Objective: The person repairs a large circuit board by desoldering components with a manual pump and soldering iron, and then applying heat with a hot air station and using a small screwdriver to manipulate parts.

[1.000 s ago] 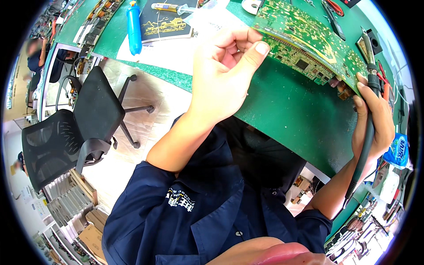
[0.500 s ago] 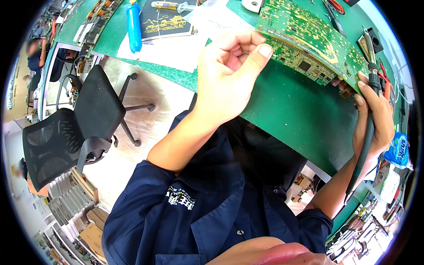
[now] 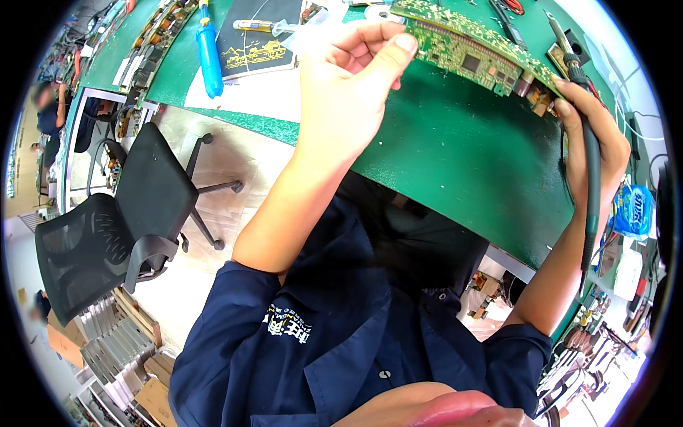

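Observation:
My left hand [image 3: 345, 96], at upper centre, has its thumb and forefinger closed on the left end of a green circuit board [image 3: 473, 57], which is tilted, showing dense gold pads and a black chip. At the board's right end, my right hand [image 3: 594, 146] grips a soldering iron [image 3: 592, 192] with a black handle and cord, its metal tip pointing up and away, while its fingertips touch the board. Some small components hang beneath that end. Left of my left hand lie a blue tube tool [image 3: 210, 60], a syringe [image 3: 252, 25] and a black notebook [image 3: 249, 57] on white paper.
The green mat-covered bench [image 3: 462, 156] spans the top and right. A row of boards [image 3: 153, 39] lies upper left, a blue packet [image 3: 633, 210] at right, with wires nearby. A black office chair [image 3: 153, 185] stands left; a co-worker [image 3: 50, 114] is at the far left.
Both hands have shifted upward in view with the board and iron. The board now shows more edge-on, its top face narrower.

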Available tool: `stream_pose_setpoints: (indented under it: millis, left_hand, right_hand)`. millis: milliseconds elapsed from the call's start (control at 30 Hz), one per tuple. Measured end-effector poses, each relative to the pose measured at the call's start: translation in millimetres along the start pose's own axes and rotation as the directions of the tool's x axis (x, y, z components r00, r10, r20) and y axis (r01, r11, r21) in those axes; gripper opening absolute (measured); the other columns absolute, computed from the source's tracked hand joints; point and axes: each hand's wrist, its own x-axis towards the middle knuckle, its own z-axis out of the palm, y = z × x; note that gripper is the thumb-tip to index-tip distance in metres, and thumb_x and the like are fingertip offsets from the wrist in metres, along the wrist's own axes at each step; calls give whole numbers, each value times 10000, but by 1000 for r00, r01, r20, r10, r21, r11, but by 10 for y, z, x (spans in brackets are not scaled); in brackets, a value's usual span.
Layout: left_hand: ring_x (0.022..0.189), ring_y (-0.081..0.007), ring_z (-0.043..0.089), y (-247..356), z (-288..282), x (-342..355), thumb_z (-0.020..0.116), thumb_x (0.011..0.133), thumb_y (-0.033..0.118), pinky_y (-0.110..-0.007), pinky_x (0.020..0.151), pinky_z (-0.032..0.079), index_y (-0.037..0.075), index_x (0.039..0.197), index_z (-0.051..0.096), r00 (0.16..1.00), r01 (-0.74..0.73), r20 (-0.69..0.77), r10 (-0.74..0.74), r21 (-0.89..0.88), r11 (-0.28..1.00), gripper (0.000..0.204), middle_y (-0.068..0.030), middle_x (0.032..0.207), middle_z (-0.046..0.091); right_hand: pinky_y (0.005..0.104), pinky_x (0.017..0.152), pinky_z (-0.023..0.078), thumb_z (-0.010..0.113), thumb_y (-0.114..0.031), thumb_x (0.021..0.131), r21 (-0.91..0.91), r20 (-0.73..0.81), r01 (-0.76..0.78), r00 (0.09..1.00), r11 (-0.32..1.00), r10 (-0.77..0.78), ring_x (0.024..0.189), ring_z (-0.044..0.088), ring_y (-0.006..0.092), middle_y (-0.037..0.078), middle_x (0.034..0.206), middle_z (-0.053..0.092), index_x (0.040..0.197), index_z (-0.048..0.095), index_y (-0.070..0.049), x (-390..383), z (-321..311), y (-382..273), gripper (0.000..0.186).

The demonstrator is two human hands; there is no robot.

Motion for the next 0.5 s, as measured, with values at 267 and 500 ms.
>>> stream_pose_setpoints:
  millis: [267,500]
  left_hand:
    - [696,-100,616,47,121,193,754,909,66,-242,635,491,-35,1051,722,1000,-24,-19,23,-28,999,177,-67,878,717]
    - [648,-94,592,73,192,261,766,900,77,-215,593,473,-44,1015,724,998,-23,-59,21,-26,999,172,-68,833,713]
  right_hand:
    - [256,624,485,749,-148,916,6,-84,-6,996,1000,6,625,604,116,67,693,660,1037,735,-69,182,34,126,145]
    - [317,592,482,773,-191,883,-119,-131,77,987,990,-92,592,603,228,88,703,651,984,732,-105,265,41,117,139]
